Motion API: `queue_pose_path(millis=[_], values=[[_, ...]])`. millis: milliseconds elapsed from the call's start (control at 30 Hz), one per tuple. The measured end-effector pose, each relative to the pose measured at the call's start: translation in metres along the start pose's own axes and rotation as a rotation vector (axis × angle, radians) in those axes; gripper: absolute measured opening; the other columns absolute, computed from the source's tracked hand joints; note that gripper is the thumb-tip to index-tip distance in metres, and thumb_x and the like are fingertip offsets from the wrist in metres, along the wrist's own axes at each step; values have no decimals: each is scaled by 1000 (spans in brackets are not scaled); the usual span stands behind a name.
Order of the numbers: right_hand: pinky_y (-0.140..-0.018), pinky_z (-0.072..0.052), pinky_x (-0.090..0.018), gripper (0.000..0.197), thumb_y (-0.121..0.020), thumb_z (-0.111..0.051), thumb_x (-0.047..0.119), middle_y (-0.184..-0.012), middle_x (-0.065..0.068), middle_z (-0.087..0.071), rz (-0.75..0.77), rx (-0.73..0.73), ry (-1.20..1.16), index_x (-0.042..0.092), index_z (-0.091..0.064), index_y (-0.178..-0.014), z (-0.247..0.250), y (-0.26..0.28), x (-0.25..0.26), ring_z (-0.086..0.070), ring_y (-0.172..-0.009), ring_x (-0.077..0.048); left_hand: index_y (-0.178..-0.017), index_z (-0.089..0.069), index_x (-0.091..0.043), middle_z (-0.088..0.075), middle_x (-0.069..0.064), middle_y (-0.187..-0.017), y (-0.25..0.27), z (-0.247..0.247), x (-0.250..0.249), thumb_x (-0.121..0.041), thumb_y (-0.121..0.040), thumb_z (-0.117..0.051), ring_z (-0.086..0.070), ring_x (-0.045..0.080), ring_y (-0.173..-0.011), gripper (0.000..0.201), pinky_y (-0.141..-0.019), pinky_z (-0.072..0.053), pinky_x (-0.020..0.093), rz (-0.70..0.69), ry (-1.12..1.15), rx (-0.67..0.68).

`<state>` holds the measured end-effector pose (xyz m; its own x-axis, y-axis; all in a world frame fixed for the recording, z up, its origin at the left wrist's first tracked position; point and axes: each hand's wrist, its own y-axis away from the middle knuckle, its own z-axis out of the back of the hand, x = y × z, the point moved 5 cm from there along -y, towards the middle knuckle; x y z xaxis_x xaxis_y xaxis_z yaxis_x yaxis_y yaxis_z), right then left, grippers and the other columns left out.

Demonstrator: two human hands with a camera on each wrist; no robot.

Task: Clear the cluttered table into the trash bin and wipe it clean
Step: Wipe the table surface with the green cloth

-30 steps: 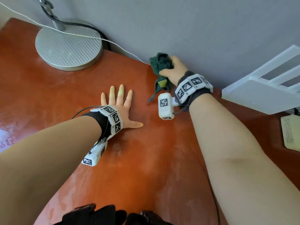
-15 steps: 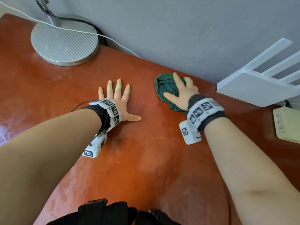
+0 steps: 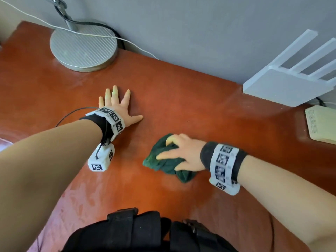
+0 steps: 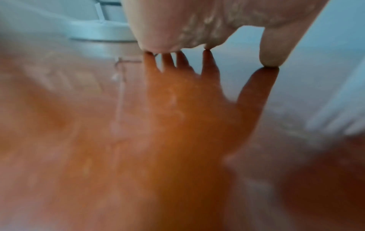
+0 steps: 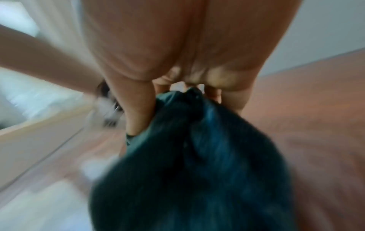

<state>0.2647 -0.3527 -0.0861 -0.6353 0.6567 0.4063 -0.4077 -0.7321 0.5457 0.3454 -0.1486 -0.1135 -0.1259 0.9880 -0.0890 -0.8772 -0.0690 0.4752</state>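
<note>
My right hand [image 3: 181, 153] lies over a bunched dark green cloth [image 3: 169, 167] and holds it down on the red-brown table [image 3: 200, 106], near the middle front. In the right wrist view the thumb and fingers [image 5: 138, 112] clamp the cloth [image 5: 197, 171] under the palm. The picture is blurred. To its left and farther back, my left hand [image 3: 118, 108] rests flat on the table with fingers spread and nothing under it. The left wrist view shows the left hand [image 4: 197, 23] touching its own reflection in the glossy top.
A round metal lamp base [image 3: 83, 50] stands at the back left, with a white cable [image 3: 127, 41] across it. A white router [image 3: 289, 86] and a cream box [image 3: 321, 124] sit at the right against the grey wall. Black gear [image 3: 145, 233] is at the near edge.
My right hand brought the cloth down from the wall side onto the table, then dragged it toward me and to the left. The left hand stayed flat in place.
</note>
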Motion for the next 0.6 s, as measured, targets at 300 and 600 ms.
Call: queue_pose_path(millis=[300, 600], values=[[-101, -37, -37, 51, -92, -51, 23, -138, -4, -30, -375, -298, -27, 37, -35, -139, 55, -24, -96, -30, -127, -26, -144, 23, -29, 31, 8, -151, 0, -9, 8, -82, -70, -42, 25, 29, -141, 112, -115, 10, 48, -28, -89, 126], [-100, -41, -37, 53, -82, -58, 31, -135, -16, -44, -957, -661, -461, 23, -44, -133, 138, -39, -213, -49, -118, -34, -140, 32, -27, 38, 9, -147, -3, -9, 8, -82, -58, -56, 31, 32, -137, 132, -114, 12, 53, -31, -135, 234]])
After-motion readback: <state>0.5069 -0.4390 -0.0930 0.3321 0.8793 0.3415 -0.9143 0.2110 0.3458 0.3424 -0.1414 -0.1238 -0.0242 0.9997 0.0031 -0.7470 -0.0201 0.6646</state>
